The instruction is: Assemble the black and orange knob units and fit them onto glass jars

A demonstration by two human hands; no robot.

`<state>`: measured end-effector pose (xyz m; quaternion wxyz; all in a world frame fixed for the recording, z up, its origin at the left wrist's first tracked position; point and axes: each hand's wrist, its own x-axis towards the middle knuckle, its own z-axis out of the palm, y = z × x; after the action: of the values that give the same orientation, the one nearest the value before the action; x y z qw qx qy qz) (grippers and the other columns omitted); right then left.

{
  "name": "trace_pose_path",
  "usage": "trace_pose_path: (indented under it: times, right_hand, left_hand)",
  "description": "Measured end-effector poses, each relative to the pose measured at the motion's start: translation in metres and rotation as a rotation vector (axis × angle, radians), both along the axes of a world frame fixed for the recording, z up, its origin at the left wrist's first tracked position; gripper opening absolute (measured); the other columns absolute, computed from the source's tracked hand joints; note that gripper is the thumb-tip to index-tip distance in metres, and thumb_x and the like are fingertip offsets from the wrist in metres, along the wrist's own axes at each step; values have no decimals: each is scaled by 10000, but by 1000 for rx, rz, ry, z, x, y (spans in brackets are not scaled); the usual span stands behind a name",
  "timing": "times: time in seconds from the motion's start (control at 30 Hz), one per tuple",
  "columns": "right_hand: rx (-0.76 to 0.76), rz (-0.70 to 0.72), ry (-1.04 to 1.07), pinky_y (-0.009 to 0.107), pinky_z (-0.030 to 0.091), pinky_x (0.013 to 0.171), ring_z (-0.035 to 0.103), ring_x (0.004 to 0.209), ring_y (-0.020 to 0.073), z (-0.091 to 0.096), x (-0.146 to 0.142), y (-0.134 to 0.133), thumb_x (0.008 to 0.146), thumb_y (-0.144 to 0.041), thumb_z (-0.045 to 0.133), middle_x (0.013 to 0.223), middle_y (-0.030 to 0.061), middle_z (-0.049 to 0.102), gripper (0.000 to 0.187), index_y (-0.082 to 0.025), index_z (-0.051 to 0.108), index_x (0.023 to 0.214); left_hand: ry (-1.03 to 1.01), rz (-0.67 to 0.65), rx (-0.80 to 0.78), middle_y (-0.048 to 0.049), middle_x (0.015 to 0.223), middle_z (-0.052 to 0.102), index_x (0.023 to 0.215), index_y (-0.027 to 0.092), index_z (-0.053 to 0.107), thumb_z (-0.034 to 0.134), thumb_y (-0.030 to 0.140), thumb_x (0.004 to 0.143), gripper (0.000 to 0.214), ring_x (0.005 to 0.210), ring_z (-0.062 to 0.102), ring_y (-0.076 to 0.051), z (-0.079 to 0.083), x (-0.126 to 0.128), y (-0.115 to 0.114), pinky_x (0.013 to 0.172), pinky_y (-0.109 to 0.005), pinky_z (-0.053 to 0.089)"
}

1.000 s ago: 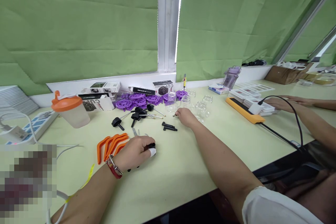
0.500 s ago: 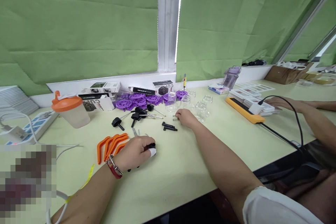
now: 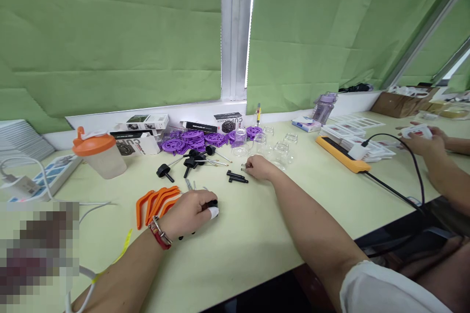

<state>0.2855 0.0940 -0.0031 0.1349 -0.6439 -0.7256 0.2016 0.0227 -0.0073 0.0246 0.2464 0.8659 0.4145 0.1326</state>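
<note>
My left hand [image 3: 191, 212] rests on the pale green table [image 3: 257, 234], its fingers curled round a small black part; a white cot covers one fingertip. Just to its left lie several orange curved pieces [image 3: 154, 203]. My right hand [image 3: 259, 167] reaches forward with the fingers pinched on a small metal spring [image 3: 244, 167]. Two black pins [image 3: 237, 176] lie just in front of that hand. Black knobs with metal shafts [image 3: 191, 160] sit to the left of it, clear glass jars [image 3: 281, 149] to the right.
Purple plastic wheels [image 3: 191, 141] and small boxes [image 3: 141, 122] line the window sill. An orange-lidded cup [image 3: 98, 154] and a power strip [image 3: 47, 173] stand at the left. At the right lie a yellow device [image 3: 341, 154], a black cable [image 3: 400, 190] and card stacks; another person's hands [image 3: 422, 139] hold a white card.
My right hand has drawn the spring slightly back and to the left. The other person's hands have lifted off the card stacks and now hold a white card. My left hand has stayed still.
</note>
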Motion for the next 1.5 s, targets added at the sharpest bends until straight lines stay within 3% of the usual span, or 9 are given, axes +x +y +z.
trace_pose_path:
  times: [0.3,0.5,0.67,0.77,1.0,1.1,1.27,1.5]
  right_hand:
    - [52,-81,109,244,370,596,569,730,170,4,0,-1,759,-204,656,826,99,643,104,-135,587,721]
    - [-8,-58,377,216,444,523,549,544,99,9,-7,-5,855,-194,550,699,38,632,64,-147,556,811]
    - [-272,156,941,212,504,513,577,517,80,19,-23,-19,825,-256,614,718,38,642,141,-130,567,782]
    - [-426,284,1103,209,514,509,619,537,97,24,-34,-30,762,-293,695,733,45,661,214,-118,592,829]
    - [-516,425,1085,217,504,501,653,590,129,24,-53,-44,714,-393,736,818,77,677,339,-108,621,856]
    - [-478,446,1063,196,476,482,600,560,90,24,-58,-47,708,-415,735,784,49,655,339,-114,633,825]
    - [-393,453,1019,193,447,472,532,541,72,24,-61,-50,708,-426,724,676,3,596,332,-118,655,810]
    - [-338,458,964,201,434,477,517,516,77,22,-62,-50,701,-396,722,576,-14,571,303,-114,679,803]
  left_hand:
    - [-4,-3,12,16,671,511,685,184,529,477,253,810,152,598,437,-116,-1,0,0,543,-230,330]
    - [-96,43,43,0,710,554,693,184,546,460,229,800,144,643,486,-135,-4,1,1,597,-256,377]
    - [-222,161,-21,-18,786,615,844,187,594,436,228,810,167,681,528,-150,-1,3,0,620,-272,408]
    - [-254,179,16,-21,804,595,893,192,559,405,227,834,168,716,524,-160,0,4,0,650,-286,416]
    - [-346,207,-11,-5,822,552,966,210,500,374,202,855,168,697,481,-148,-7,2,3,638,-275,408]
    - [-420,258,-81,6,787,541,1049,210,484,387,194,849,223,629,449,-132,-10,3,4,580,-259,387]
    - [-478,276,-118,-11,823,557,1201,202,438,432,277,871,338,700,505,-144,-15,2,5,607,-261,400]
    - [-392,257,-67,42,679,453,1056,212,487,426,309,876,213,564,377,-112,-13,2,5,518,-226,314]
